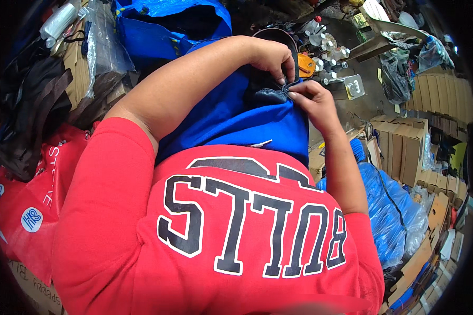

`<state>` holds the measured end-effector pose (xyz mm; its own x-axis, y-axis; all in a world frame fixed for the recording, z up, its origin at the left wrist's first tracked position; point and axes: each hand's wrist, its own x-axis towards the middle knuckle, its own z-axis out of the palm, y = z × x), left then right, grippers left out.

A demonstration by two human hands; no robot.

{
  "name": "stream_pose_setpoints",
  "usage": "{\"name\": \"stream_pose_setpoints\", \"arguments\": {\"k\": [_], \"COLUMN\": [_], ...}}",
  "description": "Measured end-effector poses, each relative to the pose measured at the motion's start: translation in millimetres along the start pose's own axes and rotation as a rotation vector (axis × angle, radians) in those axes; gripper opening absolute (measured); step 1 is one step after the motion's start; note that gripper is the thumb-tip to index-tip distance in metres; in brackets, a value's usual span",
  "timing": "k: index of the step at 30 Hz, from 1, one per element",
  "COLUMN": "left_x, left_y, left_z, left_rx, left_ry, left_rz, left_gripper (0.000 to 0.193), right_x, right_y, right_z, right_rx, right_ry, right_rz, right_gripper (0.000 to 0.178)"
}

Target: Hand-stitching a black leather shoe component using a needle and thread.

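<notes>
On my lap, over blue shorts, lies a small dark, glossy, leather-like piece; its exact kind does not show. My left hand reaches over it from above with its fingers bent down, the thumb and fingertips pinching the far edge. From the right, my right hand pinches the same edge between thumb and forefinger. The two sets of fingertips nearly meet at a gathered spot on the piece. Whatever fine part they grip there is too small to make out.
A blue bag stands open at the far left. Several bottles with white caps crowd the far right beside an orange object and a clear square container. Cardboard boxes and a plastic-wrapped blue bundle fill the right side.
</notes>
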<state>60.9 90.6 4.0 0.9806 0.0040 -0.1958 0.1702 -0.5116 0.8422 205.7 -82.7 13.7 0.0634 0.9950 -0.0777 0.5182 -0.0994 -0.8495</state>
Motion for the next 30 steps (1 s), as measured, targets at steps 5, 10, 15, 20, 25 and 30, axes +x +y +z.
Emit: {"name": "stream_pose_setpoints", "arguments": {"k": [5, 10, 15, 20, 25, 30], "left_x": [-21, -72, -97, -85, -66, -62], "left_y": [2, 21, 38, 27, 19, 17], "left_z": [12, 35, 66, 71, 60, 61], "left_rx": [0.266, 0.193, 0.214, 0.729, 0.441, 0.487], "left_ry": [0.332, 0.804, 0.797, 0.854, 0.778, 0.775], "left_rz": [0.159, -0.082, -0.110, -0.133, -0.040, -0.033], "left_gripper": [0.032, 0.039, 0.028, 0.015, 0.014, 0.022], "right_x": [3, -17, -33, -22, -3, 6], "right_y": [-13, -15, -16, 1, 11, 14], "right_z": [-2, 4, 22, 6, -12, -15], "right_rx": [-0.118, -0.181, -0.438, -0.152, 0.027, 0.102], "right_ry": [-0.005, 0.057, 0.201, 0.031, -0.173, -0.203], "right_rz": [-0.031, -0.046, -0.237, -0.049, 0.014, 0.058], "right_gripper": [0.014, 0.022, 0.033, 0.029, 0.029, 0.033]}}
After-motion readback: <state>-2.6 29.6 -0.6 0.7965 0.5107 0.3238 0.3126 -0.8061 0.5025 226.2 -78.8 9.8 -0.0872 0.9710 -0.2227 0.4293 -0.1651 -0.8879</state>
